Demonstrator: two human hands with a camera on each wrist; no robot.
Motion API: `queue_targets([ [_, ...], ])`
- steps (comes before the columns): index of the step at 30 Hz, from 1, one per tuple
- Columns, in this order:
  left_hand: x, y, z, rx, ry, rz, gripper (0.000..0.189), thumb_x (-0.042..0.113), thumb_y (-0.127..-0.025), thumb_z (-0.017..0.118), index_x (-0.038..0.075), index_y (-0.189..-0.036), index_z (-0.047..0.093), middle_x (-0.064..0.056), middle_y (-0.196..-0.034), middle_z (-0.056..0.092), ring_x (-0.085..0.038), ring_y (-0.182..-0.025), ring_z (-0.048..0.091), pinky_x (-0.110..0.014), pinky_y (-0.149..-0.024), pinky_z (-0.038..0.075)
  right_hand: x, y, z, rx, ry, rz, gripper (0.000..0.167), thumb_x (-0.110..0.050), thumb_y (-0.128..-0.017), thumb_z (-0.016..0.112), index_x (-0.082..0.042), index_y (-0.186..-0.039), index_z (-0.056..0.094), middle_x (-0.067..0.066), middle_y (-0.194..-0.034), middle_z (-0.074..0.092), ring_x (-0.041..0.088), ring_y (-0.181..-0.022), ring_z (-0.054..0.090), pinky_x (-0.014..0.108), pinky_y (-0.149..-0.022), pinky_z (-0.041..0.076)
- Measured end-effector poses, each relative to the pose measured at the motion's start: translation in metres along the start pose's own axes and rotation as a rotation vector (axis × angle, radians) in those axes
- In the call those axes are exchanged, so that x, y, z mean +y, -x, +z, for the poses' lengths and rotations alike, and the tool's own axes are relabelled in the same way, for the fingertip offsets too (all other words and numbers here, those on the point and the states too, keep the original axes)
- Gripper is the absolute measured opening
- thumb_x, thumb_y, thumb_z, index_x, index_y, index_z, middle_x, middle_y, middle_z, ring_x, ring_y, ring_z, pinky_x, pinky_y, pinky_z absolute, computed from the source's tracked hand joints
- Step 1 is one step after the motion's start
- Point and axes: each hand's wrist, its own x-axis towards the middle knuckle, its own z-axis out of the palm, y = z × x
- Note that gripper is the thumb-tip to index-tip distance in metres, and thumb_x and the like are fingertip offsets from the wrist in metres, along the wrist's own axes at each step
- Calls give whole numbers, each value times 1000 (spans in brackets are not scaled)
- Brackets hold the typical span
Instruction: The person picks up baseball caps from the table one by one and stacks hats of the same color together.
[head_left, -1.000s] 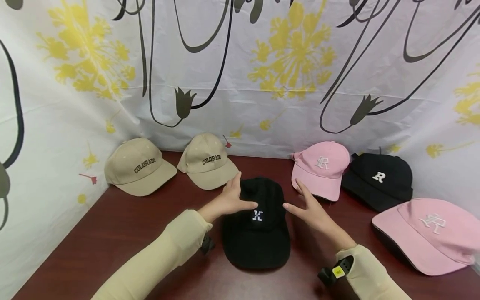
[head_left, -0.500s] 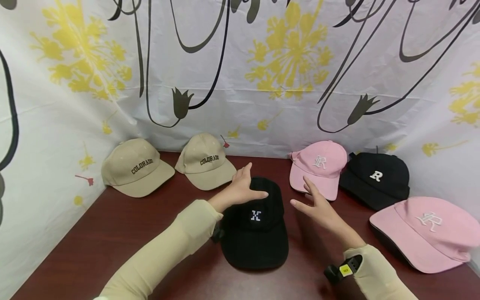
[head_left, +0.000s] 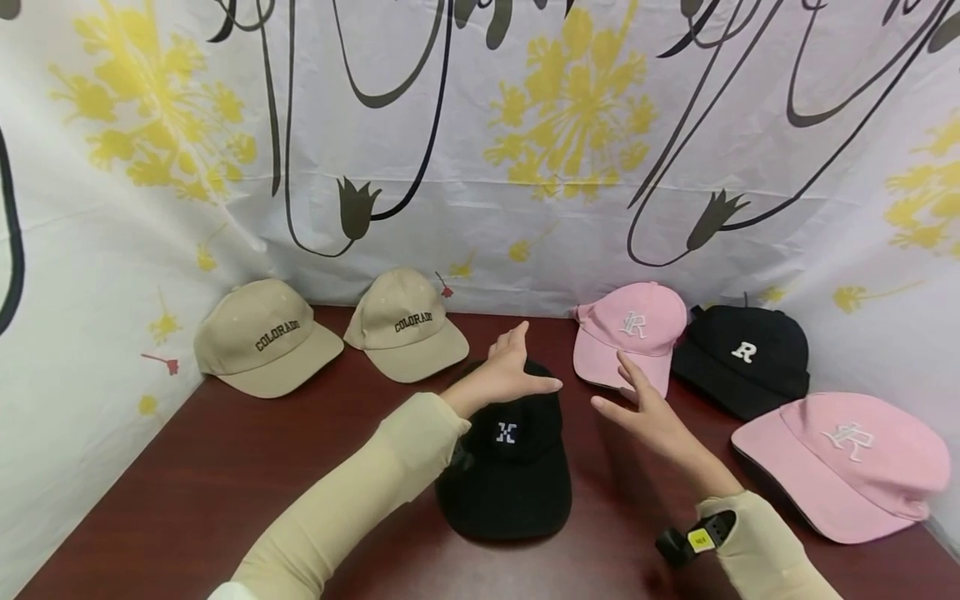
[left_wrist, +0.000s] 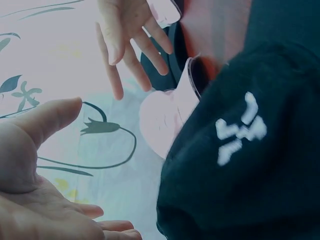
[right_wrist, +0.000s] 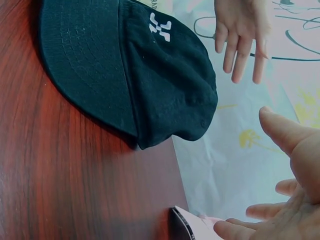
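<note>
In the head view a black cap (head_left: 506, 492) with a white emblem lies mid-table, brim toward me. My left hand (head_left: 504, 377) is above its crown with fingers extended and hides part of it. To the cap's right, my right hand (head_left: 648, 417) hovers apart from it, thumb and fingers spread. Both wrist views show the palms bare: the left hand (left_wrist: 45, 185) is beside the black cap (left_wrist: 240, 150) with a gap between, and the right hand (right_wrist: 285, 185) holds nothing either.
Two beige COLORADO caps (head_left: 270, 337) (head_left: 408, 325) stand at the back left. A pink cap (head_left: 630, 333) and a black R cap (head_left: 742, 358) are at the back right, with another pink cap (head_left: 847, 462) nearer. A patterned white cloth (head_left: 450, 150) hangs behind the table (head_left: 300, 467).
My left hand has moved right across the black cap's crown. The right hand has drifted slightly right, away from the cap. The cap rests in the same place; the head view has shifted slightly.
</note>
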Motion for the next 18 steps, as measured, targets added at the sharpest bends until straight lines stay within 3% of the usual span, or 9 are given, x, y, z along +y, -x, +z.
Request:
queue_targets([
  [18, 23, -20, 18, -19, 23, 22, 97, 36, -79, 70, 7, -147, 7, -14, -149, 12, -32, -136, 7, -43, -106, 19, 8, 6, -17, 33, 27, -2, 83, -27, -90, 59, -9, -148, 1, 31, -145, 11, 53, -124, 24, 59, -92, 33],
])
